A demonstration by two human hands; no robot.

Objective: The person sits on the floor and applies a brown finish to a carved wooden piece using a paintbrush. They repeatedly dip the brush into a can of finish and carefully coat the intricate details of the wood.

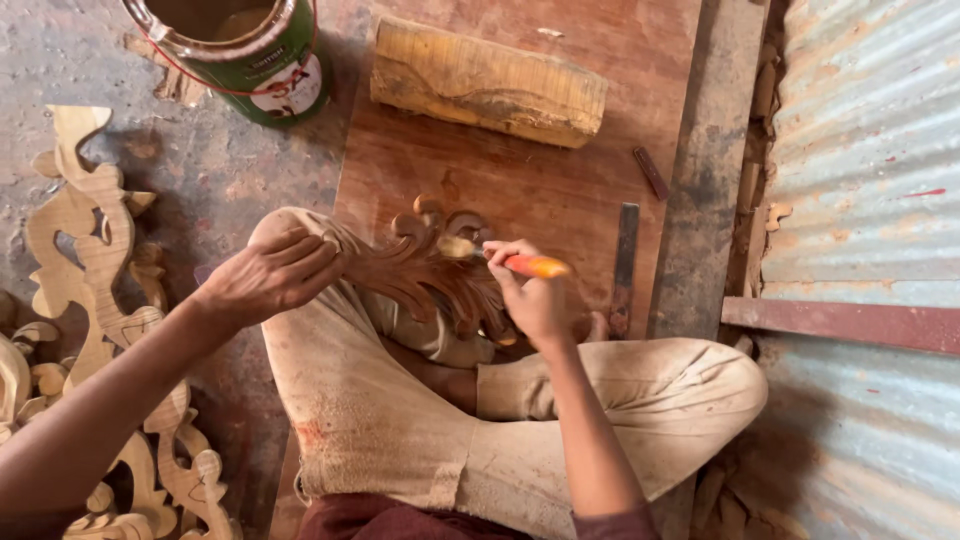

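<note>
Across the lap of a person sitting cross-legged on a reddish wooden board point(560, 190) lies a dark, stained carved wooden ornament point(430, 275), its scrolls and leaf-like lobes pointing toward twelve o'clock. The left hand point(265, 278), at nine o'clock of the carving, is closed around its near end over the knee, fingers curled on top, which seems to steady the piece and tilt its face upward. The right hand point(535, 300), at three o'clock of the carving, pinches a brush with an orange handle point(525, 264) between thumb and fingers; the bristle tip point(455, 247) touches the upper scrolls, so the grip looks suited to working colour into the recesses. At eleven o'clock of the view stands an open green can point(262, 55) with a red wire handle, near the left hand's side, probably kept close for dipping. At twelve o'clock a rough yellowish block of wood point(490, 85) rests on the board, well apart from the hands. Just right of the brush hand a flat dark metal file or rule point(625, 265) lies lengthwise, with a small dark stick point(650, 172) above it. Along nine o'clock, pale unfinished fretwork pieces point(85, 250) lie on the dusty floor. Corrugated metal sheeting point(870, 150) fills the three o'clock edge.
</note>
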